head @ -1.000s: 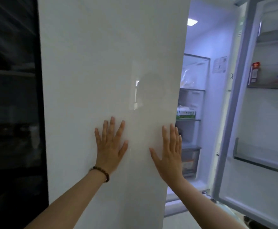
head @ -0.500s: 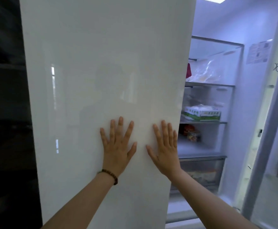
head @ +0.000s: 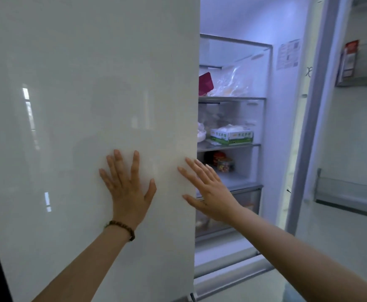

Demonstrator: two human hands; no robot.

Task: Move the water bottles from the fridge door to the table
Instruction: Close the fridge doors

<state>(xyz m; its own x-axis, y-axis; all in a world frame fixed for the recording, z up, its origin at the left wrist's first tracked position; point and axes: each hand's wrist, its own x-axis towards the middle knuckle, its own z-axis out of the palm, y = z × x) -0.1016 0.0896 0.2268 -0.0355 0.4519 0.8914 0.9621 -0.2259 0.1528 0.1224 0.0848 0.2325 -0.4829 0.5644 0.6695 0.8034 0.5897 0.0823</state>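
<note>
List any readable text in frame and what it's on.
"东北" followed by two characters too blurred to read: on the green-and-white box, on both visible faces.
Sticker on the inner wall: the print is too small to read.
Red packet in the door rack: the label is blurred and unreadable.

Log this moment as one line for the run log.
left hand flat on left fridge door | right hand open at its edge | right fridge door open | green-white box on inner shelf
</note>
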